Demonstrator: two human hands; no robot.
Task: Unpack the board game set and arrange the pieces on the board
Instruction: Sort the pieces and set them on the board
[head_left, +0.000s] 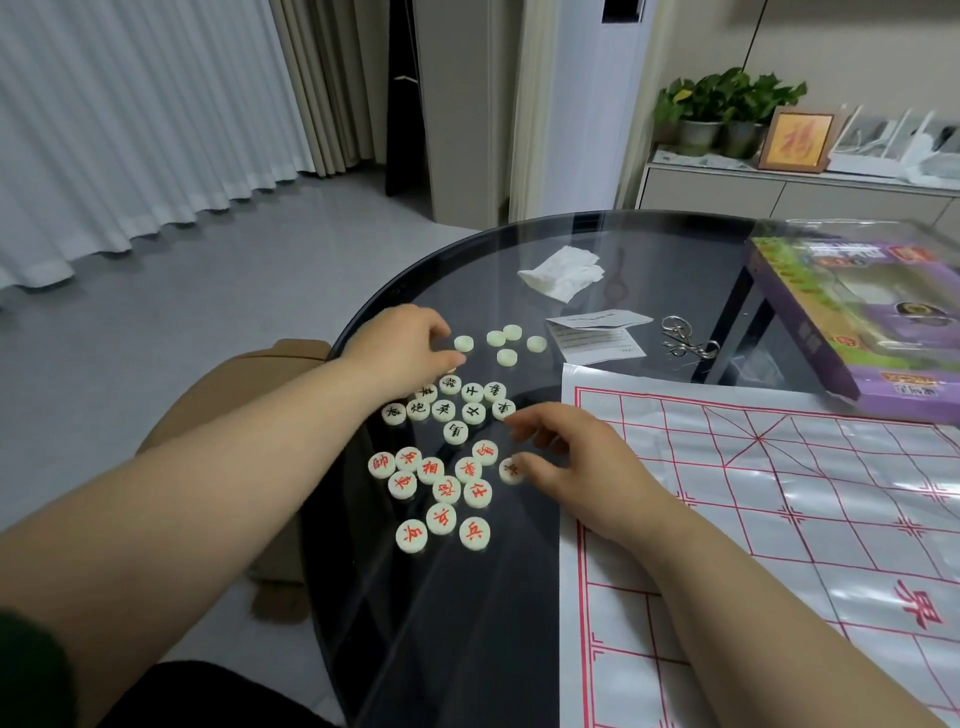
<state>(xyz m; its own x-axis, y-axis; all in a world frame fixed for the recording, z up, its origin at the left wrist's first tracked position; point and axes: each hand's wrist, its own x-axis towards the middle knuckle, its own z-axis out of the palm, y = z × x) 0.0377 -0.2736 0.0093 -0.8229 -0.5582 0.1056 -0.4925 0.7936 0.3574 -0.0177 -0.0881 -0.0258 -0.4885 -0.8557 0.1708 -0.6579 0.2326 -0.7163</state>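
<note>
Glass table (467, 623) | left hand (405, 343) at blank piece (464, 343), grip unclear | right hand (571, 457) loosely curled, thumb touching red piece (510, 471)

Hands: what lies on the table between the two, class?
The head view shows black-lettered pieces lying between the left hand and the right hand.

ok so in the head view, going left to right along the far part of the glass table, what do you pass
left hand → blank-topped pieces → paper slips → metal rings → purple box
</note>
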